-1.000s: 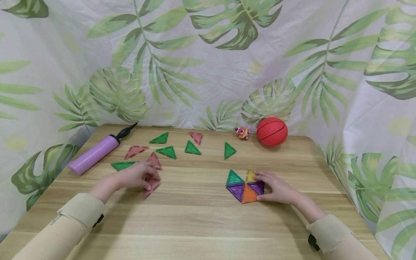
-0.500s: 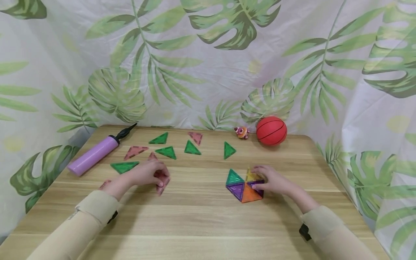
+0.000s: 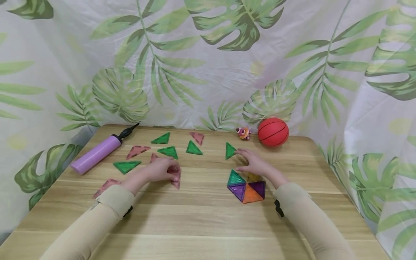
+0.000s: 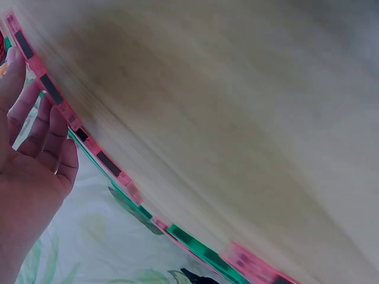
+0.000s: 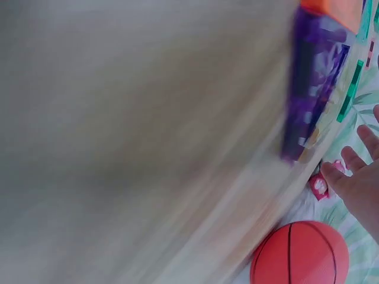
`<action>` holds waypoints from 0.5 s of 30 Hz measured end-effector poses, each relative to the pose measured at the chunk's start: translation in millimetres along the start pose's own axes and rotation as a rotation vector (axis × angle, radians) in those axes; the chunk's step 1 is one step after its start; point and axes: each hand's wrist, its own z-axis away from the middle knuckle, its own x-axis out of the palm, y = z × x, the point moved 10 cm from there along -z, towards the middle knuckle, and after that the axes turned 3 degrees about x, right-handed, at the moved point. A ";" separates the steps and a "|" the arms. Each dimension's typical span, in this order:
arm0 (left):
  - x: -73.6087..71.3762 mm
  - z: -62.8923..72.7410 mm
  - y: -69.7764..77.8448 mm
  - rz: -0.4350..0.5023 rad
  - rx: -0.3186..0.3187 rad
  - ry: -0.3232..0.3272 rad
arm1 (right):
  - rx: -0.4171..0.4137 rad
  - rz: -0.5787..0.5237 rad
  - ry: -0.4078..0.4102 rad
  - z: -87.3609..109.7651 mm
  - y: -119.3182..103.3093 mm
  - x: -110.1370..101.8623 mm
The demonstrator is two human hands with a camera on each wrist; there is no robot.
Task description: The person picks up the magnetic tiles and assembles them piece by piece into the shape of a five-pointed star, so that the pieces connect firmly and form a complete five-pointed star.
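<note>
My left hand (image 3: 164, 170) pinches a pink triangular magnetic tile (image 3: 176, 182) at the middle left of the table; in the left wrist view its thumb and fingers are at the tile's edge (image 4: 50, 89). My right hand (image 3: 255, 164) reaches forward with spread fingers and nothing in its grasp. Its fingertips are right beside a green triangular tile (image 3: 230, 151). Just below that hand lies a joined fan of tiles: teal (image 3: 234, 177), purple (image 3: 238, 190), orange (image 3: 252, 195), dark purple (image 3: 258, 187) and yellow (image 3: 254, 178), the last partly covered by the hand.
Loose green tiles (image 3: 126, 166) and pink tiles (image 3: 138, 151) lie across the left and back of the table. A purple hand pump (image 3: 97, 153) rests at the left edge. At the back right are a red ball (image 3: 273, 132) and a small figurine (image 3: 243, 133), before a leaf-print curtain (image 3: 221, 72).
My left hand has moved right with the pink tile, uncovering another pink tile behind it. The right hand has left the tile fan and moved forward and left to the green tile.
</note>
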 end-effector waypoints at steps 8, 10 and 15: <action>7.6 -15.7 15.2 -0.045 0.006 -0.019 | 0.007 0.064 -0.038 -25.8 -1.7 9.5; 8.3 -18.5 18.2 -0.050 0.003 -0.018 | -0.004 0.090 -0.038 -29.0 -2.4 10.8; 8.2 -22.7 18.3 -0.065 -0.016 -0.004 | -0.050 0.125 -0.038 -33.2 -11.0 13.5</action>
